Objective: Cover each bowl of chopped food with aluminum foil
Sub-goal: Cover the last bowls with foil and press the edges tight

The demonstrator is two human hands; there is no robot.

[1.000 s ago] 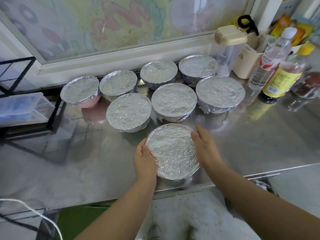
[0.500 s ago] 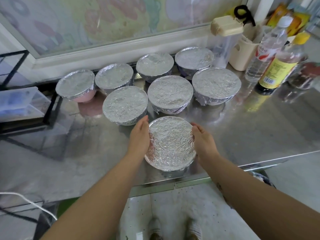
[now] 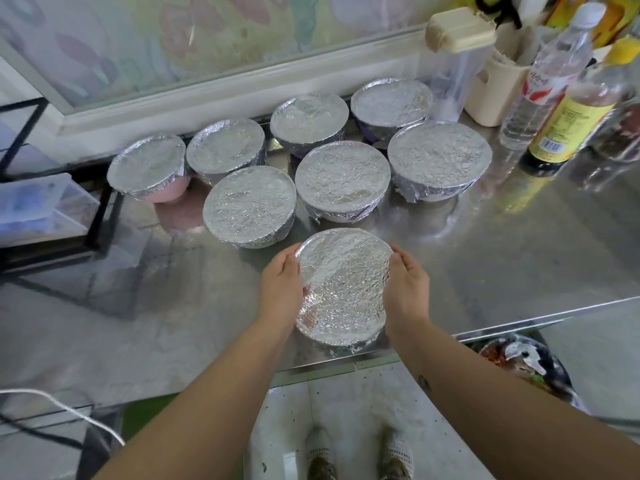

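Curled closer onto the rim than half a second ago, both hands; bowl itself unmoved. Left hand (image 3: 280, 285) cupped against the left side of the near bowl (image 3: 343, 289), fingers and thumb bent round the rim, grip clamped on it. Right hand (image 3: 405, 289) mirrored on the right side, grip likewise clamped on the same bowl. Bare forearms angled in from the two lower corners.

Sits close to the front edge of the tabletop (image 3: 502, 254), only a narrow strip of steel before the drop to the floor (image 3: 346, 403). Open steel to the left as far as the black wire rack (image 3: 104, 216). Just behind, packed close in two rows, seven more covered bowls (image 3: 249, 206). Wide bare steel to the right, up to the bottles (image 3: 568, 126) in the far right corner.

Crinkled, bright aluminum foil (image 3: 343, 178) stretched flat over every round rim and folded down the sides. Pink wall showing under the foil of the leftmost bowl (image 3: 166, 194). Brushed, reflective, smudged tabletop.
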